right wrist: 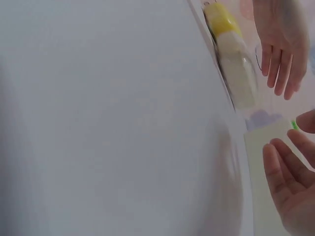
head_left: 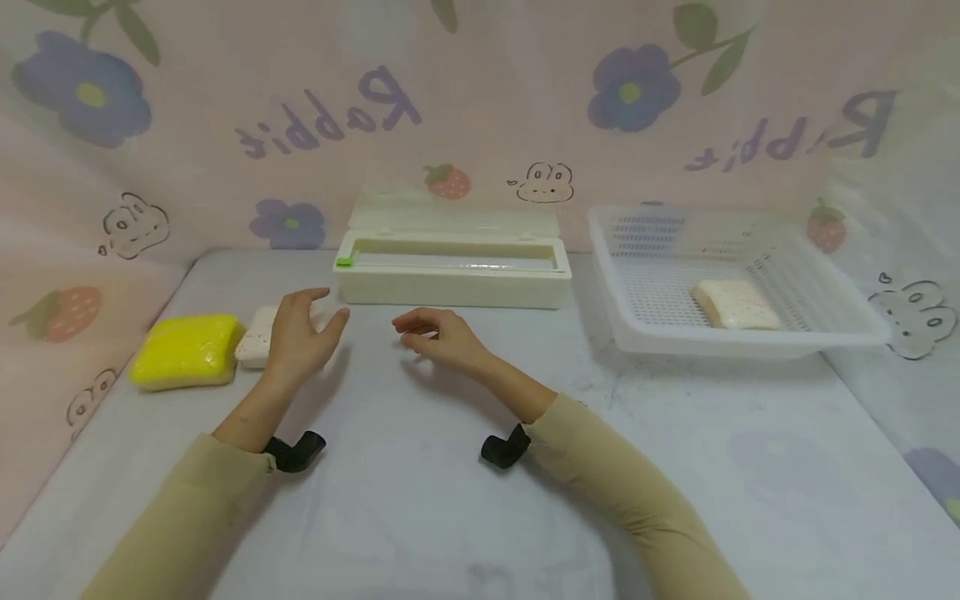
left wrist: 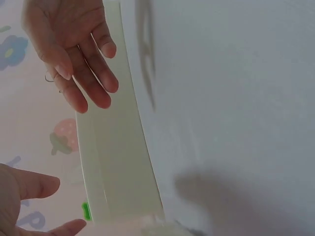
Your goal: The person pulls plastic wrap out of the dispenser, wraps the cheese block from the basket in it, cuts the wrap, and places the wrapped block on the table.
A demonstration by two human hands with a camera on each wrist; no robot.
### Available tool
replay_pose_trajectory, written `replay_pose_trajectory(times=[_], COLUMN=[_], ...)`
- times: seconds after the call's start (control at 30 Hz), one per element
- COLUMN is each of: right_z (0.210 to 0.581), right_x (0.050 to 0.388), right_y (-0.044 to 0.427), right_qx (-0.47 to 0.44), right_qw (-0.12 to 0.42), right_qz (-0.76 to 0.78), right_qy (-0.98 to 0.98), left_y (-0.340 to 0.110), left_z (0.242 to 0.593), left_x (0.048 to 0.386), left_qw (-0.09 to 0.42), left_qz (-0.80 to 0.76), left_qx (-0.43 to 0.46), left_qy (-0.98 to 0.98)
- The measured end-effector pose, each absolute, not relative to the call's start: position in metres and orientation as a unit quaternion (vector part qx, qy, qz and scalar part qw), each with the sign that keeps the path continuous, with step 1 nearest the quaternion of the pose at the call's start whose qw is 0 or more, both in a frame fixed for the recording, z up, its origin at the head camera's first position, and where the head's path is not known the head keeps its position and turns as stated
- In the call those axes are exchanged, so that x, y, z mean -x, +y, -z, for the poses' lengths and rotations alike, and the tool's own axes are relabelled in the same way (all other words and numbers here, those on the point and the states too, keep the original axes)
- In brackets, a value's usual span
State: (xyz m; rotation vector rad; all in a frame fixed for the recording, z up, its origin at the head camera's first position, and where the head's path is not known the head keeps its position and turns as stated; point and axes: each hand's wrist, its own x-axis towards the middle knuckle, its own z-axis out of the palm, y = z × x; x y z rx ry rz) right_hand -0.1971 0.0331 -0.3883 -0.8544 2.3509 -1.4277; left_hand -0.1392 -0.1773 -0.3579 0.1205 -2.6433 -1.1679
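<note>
My left hand (head_left: 302, 333) hovers in front of a speckled white block (head_left: 256, 340), hiding part of it; its fingers are relaxed and hold nothing. A yellow sponge-like block (head_left: 187, 352) lies just left of that. Nearer the middle, my right hand (head_left: 444, 337) hangs above the table with loosely bent fingers and nothing in them. Behind both hands stands a long cream dispenser box (head_left: 453, 288), its lid (head_left: 457, 221) raised, with a shiny clear film roll inside and a green slider (head_left: 344, 262) at its left end. The left wrist view shows the right palm facing the left hand.
At the right stands a white perforated basket (head_left: 622, 321) holding one pale speckled block (head_left: 737, 304). A printed curtain (head_left: 480, 100) rises behind the white table (head_left: 405, 508). Black wrist mounts (head_left: 296, 452) hang below both wrists.
</note>
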Motion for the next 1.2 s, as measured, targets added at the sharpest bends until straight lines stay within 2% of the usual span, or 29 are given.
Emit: replay_pose_trajectory(times=[0.2,0.33,0.47,0.57,0.77,0.9,1.03,1.2], right_z=[0.389,0.386,0.38,0.374,0.352,0.362,0.366,0.367], right_x=[0.206,0.21,0.214,0.218,0.223,0.245,0.254,0.262], right_y=[0.056,0.07,0.084,0.096,0.12,0.137,0.149,0.158], right_qx=[0.289,0.287,0.278,0.26,0.23,0.242,0.243,0.233], right_qw=[0.101,0.082,0.032,-0.025,-0.098,-0.145,-0.16,-0.149], right_qz=[0.527,0.576,0.591,0.583,0.55,0.517,0.473,0.43], right_qy=[0.793,0.761,0.757,0.769,0.797,0.808,0.831,0.859], left_y=[-0.165,-0.16,-0.158,-0.158,-0.161,-0.169,-0.178,-0.184], left_z=[0.358,0.355,0.353,0.35,0.338,0.338,0.342,0.345], left_x=[0.151,0.157,0.167,0.176,0.196,0.205,0.212,0.219], left_qw=[0.173,0.181,0.187,0.175,0.147,0.134,0.126,0.114], left_qz=[0.407,0.41,0.402,0.388,0.352,0.334,0.33,0.326], left_qx=[-0.016,-0.011,0.007,0.027,0.083,0.103,0.114,0.124], left_qy=[-0.897,-0.894,-0.896,-0.904,-0.921,-0.927,-0.929,-0.93])
